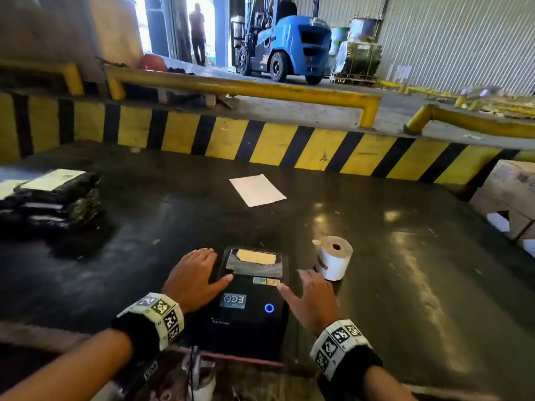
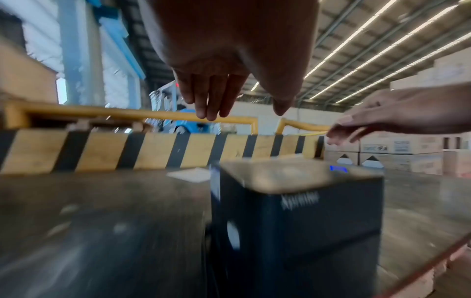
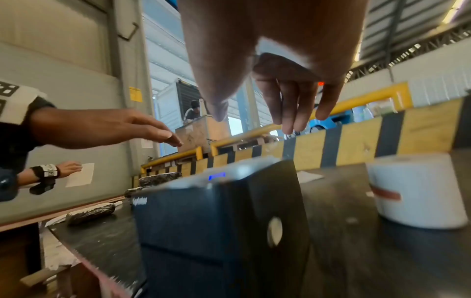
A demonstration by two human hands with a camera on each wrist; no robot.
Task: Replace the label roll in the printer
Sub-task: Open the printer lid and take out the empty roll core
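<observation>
A black label printer (image 1: 250, 302) with a lit blue ring button stands on the dark table (image 1: 173, 221) near its front edge, lid down. A white label roll (image 1: 333, 261) stands on end just right of it. My left hand (image 1: 194, 277) hovers over the printer's left side with fingers straight, thumb above the lid. My right hand (image 1: 308, 295) hovers over the right side, fingers spread, holding nothing. From the wrists, the left hand (image 2: 224, 96) and the right hand (image 3: 275, 104) hang above the printer (image 2: 295, 211) (image 3: 219, 217); the roll (image 3: 418, 191) sits beside it.
A white sheet (image 1: 257, 189) lies further back on the table. Black wrapped parcels (image 1: 55, 204) are stacked at the left. A yellow-black striped barrier (image 1: 260, 140) runs behind the table. Cardboard boxes (image 1: 509, 198) stand at the right. A blue forklift (image 1: 286, 44) and a person (image 1: 197, 33) are far back.
</observation>
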